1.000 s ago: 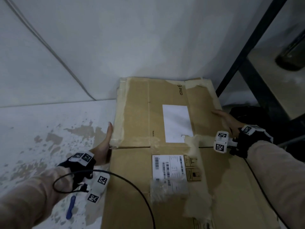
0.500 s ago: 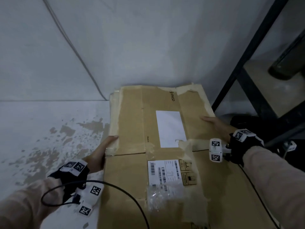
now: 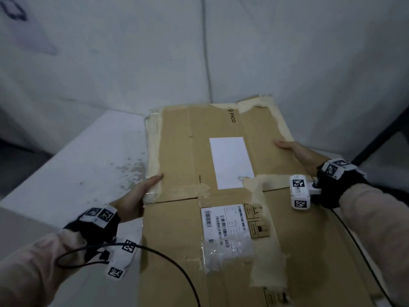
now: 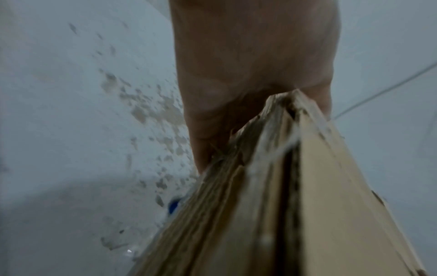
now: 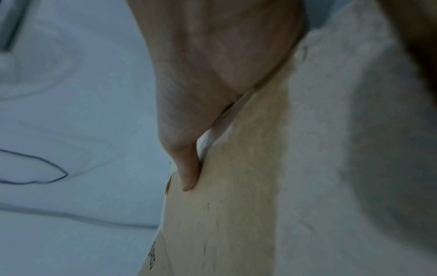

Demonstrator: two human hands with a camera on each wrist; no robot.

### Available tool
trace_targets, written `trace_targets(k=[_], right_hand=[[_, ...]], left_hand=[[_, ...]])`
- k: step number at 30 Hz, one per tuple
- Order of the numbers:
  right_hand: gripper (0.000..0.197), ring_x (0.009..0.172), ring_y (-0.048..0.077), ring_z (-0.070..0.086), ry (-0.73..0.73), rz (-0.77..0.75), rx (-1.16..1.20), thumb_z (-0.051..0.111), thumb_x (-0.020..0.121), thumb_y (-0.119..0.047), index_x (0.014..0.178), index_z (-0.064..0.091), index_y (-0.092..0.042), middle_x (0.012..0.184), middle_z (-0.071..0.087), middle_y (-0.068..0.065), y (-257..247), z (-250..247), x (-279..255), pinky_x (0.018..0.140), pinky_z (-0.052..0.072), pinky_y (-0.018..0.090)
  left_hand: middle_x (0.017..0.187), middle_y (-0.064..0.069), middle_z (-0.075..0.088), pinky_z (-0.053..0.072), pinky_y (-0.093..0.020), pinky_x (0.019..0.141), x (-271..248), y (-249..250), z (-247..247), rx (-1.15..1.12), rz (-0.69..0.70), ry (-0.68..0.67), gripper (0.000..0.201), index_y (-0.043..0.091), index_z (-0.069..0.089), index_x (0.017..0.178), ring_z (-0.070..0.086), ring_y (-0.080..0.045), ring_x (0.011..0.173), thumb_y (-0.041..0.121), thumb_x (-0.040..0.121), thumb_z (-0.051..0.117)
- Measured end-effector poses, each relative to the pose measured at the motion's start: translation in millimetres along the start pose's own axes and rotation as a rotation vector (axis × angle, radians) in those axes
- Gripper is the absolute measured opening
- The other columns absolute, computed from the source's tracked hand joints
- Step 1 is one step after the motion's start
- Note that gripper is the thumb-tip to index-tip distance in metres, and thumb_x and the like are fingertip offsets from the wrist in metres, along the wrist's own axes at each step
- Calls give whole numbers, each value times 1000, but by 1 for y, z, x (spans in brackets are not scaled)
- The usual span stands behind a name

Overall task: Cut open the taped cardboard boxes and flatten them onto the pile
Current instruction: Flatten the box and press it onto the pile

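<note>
One flattened cardboard box [image 3: 221,196] lies as the landmark. Two hands hold it: the left hand [image 3: 135,196] at its left edge, the right hand [image 3: 296,151] at its right edge. On the box's top face are two white labels: one blank label [image 3: 230,161] on the far half and one barcode label [image 3: 225,224] just nearer. One black cable [image 3: 168,260] crosses the near left corner.

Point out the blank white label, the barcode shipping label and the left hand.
blank white label [image 3: 230,161], head view, its middle.
barcode shipping label [image 3: 225,222], head view, its printed middle.
left hand [image 3: 135,197], head view, back of the hand beside the cardboard's edge.
</note>
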State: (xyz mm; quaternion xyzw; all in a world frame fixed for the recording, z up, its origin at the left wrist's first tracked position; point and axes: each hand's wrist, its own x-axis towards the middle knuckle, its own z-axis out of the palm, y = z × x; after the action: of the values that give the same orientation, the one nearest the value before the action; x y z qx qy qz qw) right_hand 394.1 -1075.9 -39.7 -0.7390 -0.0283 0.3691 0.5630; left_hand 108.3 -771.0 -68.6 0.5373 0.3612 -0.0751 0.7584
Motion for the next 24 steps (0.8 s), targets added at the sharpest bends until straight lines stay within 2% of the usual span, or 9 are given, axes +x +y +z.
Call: trace_targets(k=[3,6,9,11,15,18,22,24], right_hand=[[36,74,19,71,-67,-16,-26,57,90,-43,108,65,-12,88,73,5,-10,61,4,73,55,32],[31,64,15,70,-148,-20,-51,52,94,-40,101,65,-13,78,74,2,-22,124,10,56,56,23],[30,62,15,70,-220,-30,-101,52,95,-39,103,64,-12,77,73,2,-39,183,18,51,55,22],[31,63,16,71,-277,-41,-137,52,94,-39,105,63,-12,80,73,4,-56,221,24,53,56,24],[36,68,18,70,-369,-71,-207,51,95,-41,112,61,-10,86,72,5,-92,294,43,61,58,27],[36,68,19,70,-434,-78,-229,50,95,-41,110,62,-11,88,71,6,-112,348,59,62,59,28],[38,76,21,68,-480,-76,-247,49,95,-42,113,61,-11,95,69,7,-126,417,88,69,57,31],[40,77,22,68,-478,-67,-244,50,94,-43,114,60,-10,96,68,8,-130,451,107,71,56,32]], left_hand=[[119,-9,67,46,-41,95,-34,-6,-50,-24,30,38,46,13,62,120,66,-25,105,45,89,52],[118,-11,67,47,-41,94,-63,-15,-99,-73,68,101,45,11,62,119,68,-26,100,43,89,52],[118,-12,66,50,-41,89,-86,-23,-148,-127,94,187,49,9,59,123,68,-27,98,43,87,55],[116,-13,67,53,-40,84,-98,-27,-178,-170,118,227,49,9,58,123,68,-27,95,42,87,53],[101,-9,72,58,-32,66,-113,-27,-232,-225,164,284,44,10,61,115,71,-22,82,42,87,52],[99,-8,73,57,-33,68,-120,-23,-275,-273,183,325,47,10,62,116,71,-22,81,43,83,55],[101,-8,72,55,-34,74,-117,-13,-336,-291,190,355,48,9,63,117,71,-22,82,43,85,55],[95,-8,73,55,-32,71,-111,-3,-367,-286,187,368,45,8,62,116,71,-21,77,41,89,51]])
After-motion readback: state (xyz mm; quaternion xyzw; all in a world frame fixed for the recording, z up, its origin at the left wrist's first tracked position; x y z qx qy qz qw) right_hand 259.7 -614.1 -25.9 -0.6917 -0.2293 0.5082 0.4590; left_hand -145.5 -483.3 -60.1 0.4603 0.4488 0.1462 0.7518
